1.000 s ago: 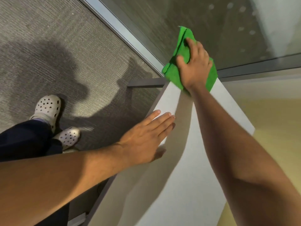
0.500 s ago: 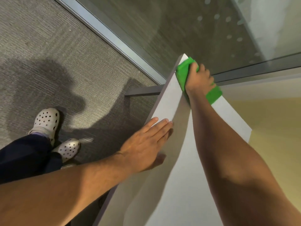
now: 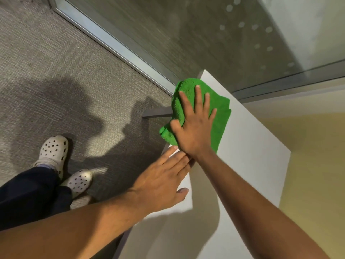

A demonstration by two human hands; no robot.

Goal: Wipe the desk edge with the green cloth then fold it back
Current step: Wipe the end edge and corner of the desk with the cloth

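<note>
The green cloth point(image 3: 220, 107) lies bunched over the left edge of the white desk point(image 3: 248, 146), near its far corner. My right hand point(image 3: 194, 124) presses flat on top of the cloth with fingers spread, thumb hooked over the cloth at the desk's edge. My left hand point(image 3: 162, 182) rests flat on the desk just behind it, fingers together, fingertips almost touching my right wrist. Part of the cloth hangs off the left side of the desk.
Grey carpet point(image 3: 65, 71) lies to the left, with my feet in white perforated clogs point(image 3: 54, 150). A glass wall with a metal floor frame point(image 3: 119, 47) runs diagonally behind the desk. A yellowish wall surface point(image 3: 313, 165) borders the desk on the right.
My right hand has slid the cloth back along the desk edge from the far corner toward me and now lies flat with fingers spread. The left hand has stayed planted.
</note>
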